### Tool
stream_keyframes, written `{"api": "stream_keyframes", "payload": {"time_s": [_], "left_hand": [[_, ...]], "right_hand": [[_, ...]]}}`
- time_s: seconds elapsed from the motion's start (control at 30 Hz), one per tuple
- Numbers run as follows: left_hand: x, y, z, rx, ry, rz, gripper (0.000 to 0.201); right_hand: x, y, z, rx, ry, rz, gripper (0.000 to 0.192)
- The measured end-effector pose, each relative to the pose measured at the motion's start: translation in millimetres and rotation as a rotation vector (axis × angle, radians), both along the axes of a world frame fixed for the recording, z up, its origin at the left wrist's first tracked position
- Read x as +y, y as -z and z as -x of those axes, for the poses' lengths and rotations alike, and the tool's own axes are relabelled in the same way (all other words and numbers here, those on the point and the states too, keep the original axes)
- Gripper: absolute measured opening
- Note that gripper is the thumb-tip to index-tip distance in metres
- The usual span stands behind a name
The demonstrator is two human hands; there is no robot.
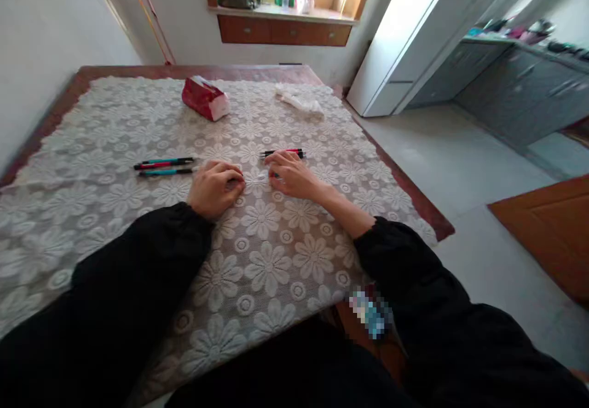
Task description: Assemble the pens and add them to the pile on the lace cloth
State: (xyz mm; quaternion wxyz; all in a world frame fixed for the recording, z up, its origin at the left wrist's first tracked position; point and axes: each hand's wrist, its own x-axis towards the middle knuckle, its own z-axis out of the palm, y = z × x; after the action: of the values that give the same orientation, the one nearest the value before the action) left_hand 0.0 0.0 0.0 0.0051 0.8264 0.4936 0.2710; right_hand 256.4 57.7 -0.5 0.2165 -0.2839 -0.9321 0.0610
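Head view: teal-red pens point(161, 164) down toward table's point(257, 72) left edge, red-black pens point(297, 150) beyond right hand point(292, 173). Clear item point(257, 178) between it and left hand point(212, 189), in from near edge; looks unfinished. Both grips curled; can't tell on what.

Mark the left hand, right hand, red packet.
Left hand point(211, 188), head view: back of the hand.
Right hand point(294, 176), head view: back of the hand.
Red packet point(199, 97), head view: red side.

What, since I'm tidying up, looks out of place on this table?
Perhaps the crumpled whitish plastic on the white floral lace tablecloth, beyond the bare right hand: it resembles discarded wrapping. No spill shows.
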Motion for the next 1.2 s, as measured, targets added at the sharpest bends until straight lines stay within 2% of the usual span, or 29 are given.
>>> {"api": "stream_keyframes", "payload": {"time_s": [0.33,0.7,1.2], "left_hand": [[2.7,-0.9,-1.1,-0.042,0.018,0.026,0.021],[2.4,-1.1,-2.3,-0.074,-0.022,0.011,0.020],[3.2,1.1,-0.5,-0.044,-0.009,0.008,0.019]], "right_hand": [[-1.0,-2.1,-1.2,0.023,-0.013,0.010,0.015],[0.2,-1.0,-2.2,0.030,-0.021,-0.003,0.015],[1.6,-1.1,-1.4,0.065,-0.025,-0.013,0.015]]}}
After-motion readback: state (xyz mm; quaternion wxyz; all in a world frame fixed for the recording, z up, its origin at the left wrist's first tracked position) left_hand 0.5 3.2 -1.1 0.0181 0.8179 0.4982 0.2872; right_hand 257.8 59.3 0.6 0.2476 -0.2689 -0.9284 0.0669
